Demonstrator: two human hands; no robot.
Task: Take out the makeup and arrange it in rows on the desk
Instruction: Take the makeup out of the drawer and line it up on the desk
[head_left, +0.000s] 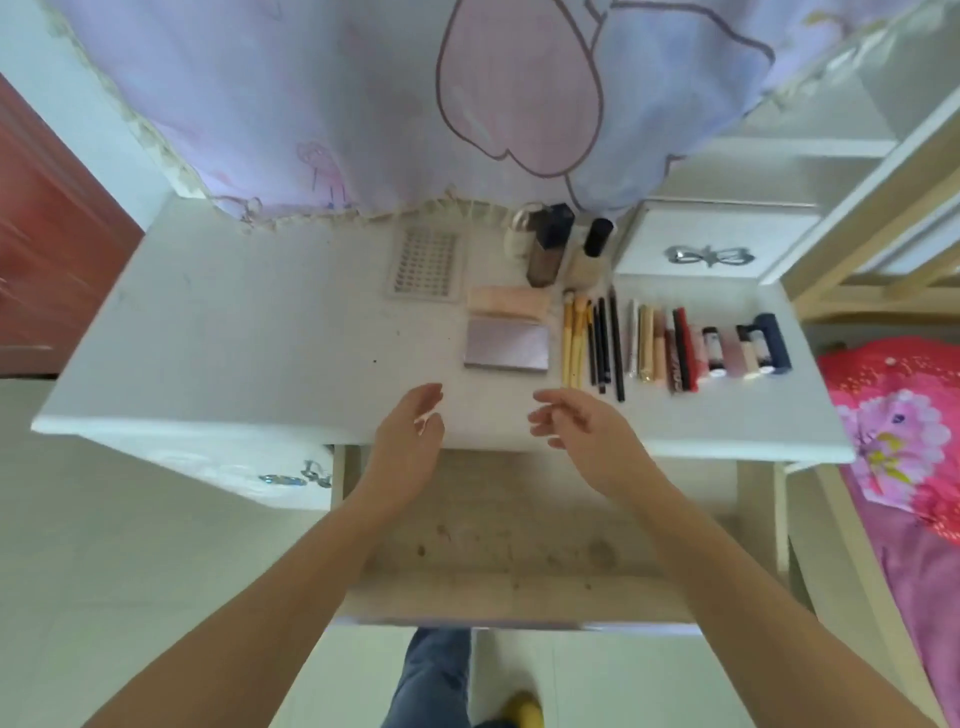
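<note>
Makeup lies in rows on the white desk (234, 332). A lash tray (426, 265), a peach compact (508, 303) and a mauve palette (506, 344) sit mid-desk. Yellow brushes (574, 343), black pencils (605, 343), several lipsticks and tubes (675, 345) and a dark navy case (774, 343) run to the right. Two foundation bottles (548, 247) and a puff (519, 239) stand behind. My left hand (410, 441) and my right hand (576, 431) hover over the desk's front edge, fingers apart, holding nothing.
A pulled-out wooden drawer (509, 545) lies below my hands with nothing visible inside. A white drawer box (711, 244) stands at the back right. A lilac printed cloth (415, 104) hangs over the back. A pink bedspread (904, 447) is at the right.
</note>
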